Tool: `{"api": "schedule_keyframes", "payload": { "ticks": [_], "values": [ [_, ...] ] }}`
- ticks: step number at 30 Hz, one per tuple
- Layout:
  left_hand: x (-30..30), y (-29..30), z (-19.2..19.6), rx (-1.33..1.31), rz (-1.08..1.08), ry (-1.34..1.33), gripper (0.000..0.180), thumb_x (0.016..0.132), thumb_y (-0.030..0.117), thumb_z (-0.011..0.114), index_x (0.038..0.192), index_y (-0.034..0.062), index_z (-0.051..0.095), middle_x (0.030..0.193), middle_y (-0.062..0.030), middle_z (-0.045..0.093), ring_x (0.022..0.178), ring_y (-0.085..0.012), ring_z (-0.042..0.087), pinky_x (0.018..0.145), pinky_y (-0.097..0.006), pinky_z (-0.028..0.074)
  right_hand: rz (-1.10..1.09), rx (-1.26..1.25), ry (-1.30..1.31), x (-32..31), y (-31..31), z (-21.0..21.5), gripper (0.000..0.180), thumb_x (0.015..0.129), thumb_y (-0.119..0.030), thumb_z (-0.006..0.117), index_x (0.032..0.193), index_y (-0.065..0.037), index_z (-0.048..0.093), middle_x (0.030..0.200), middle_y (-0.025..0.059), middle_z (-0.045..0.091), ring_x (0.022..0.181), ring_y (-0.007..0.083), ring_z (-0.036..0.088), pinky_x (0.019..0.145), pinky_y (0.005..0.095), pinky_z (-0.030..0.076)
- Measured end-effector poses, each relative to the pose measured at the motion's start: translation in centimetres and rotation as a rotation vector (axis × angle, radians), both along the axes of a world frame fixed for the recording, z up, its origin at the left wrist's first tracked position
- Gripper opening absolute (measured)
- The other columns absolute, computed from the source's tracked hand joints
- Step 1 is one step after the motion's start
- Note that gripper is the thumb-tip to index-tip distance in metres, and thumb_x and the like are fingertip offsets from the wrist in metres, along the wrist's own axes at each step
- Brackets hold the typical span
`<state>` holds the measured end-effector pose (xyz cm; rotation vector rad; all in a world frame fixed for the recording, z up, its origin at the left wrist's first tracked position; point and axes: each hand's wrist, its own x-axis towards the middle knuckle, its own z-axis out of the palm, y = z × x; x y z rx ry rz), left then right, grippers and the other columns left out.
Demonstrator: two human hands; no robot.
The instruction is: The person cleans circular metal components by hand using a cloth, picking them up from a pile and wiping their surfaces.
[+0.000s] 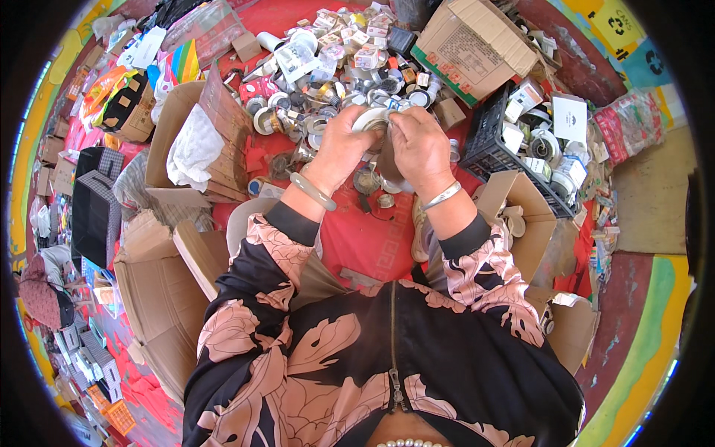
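Over the heap, my left hand (pixel 339 149) is closed round a white, round-rimmed fitting (pixel 369 119) that looks like a downlight. The fingers of my right hand (pixel 426 149) pinch at its right side. A brownish piece (pixel 389 165) hangs just below, between the hands; whether it belongs to the fitting I cannot tell. Directly beyond lies a pile of loose light fittings (pixel 313 97), mostly white and silver, with small boxes (pixel 366 56) mixed in. Beneath my hands, a small round metallic part (pixel 366 180) lies on the red sheet (pixel 365 238).
At the right stands a black plastic crate (pixel 514 160) full of fittings and boxes. A large carton (pixel 477 48) leans behind it. Open cardboard boxes flank me, one on the left (pixel 160 287) and one on the right (pixel 530 216). White cloth (pixel 195 149) fills another carton.
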<state>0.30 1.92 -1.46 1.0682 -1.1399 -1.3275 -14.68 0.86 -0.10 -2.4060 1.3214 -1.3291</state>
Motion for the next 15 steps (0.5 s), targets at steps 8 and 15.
{"api": "schedule_keyframes", "payload": {
  "ticks": [8, 15],
  "values": [
    [-0.2, 0.4, 0.8, -0.103, -0.054, -0.306, 0.028, 0.075, 0.001, 0.063, 0.101, -0.0037, 0.056, 0.091, -0.0048, 0.060, 0.080, -0.0097, 0.055, 0.073, -0.024, 0.045, 0.190, 0.807, -0.244, -3.0, -2.3, 0.7, 0.017, 0.079, -0.009, 0.059, 0.091, 0.002, 0.065, 0.076, 0.0069, 0.064, 0.070, 0.0098, 0.057, 0.064, 0.0252, 0.045],
    [0.3, -0.8, -0.4, -0.034, -0.047, -0.072, 0.027, 0.073, 0.002, 0.066, 0.099, -0.0035, 0.058, 0.087, -0.0039, 0.061, 0.079, -0.0088, 0.055, 0.072, -0.024, 0.045, 0.272, 0.936, -0.939, -5.0, -2.5, 1.5, 0.017, 0.081, -0.007, 0.063, 0.095, 0.002, 0.064, 0.081, 0.0020, 0.063, 0.072, 0.0080, 0.057, 0.065, 0.0220, 0.045]
  ]
}}
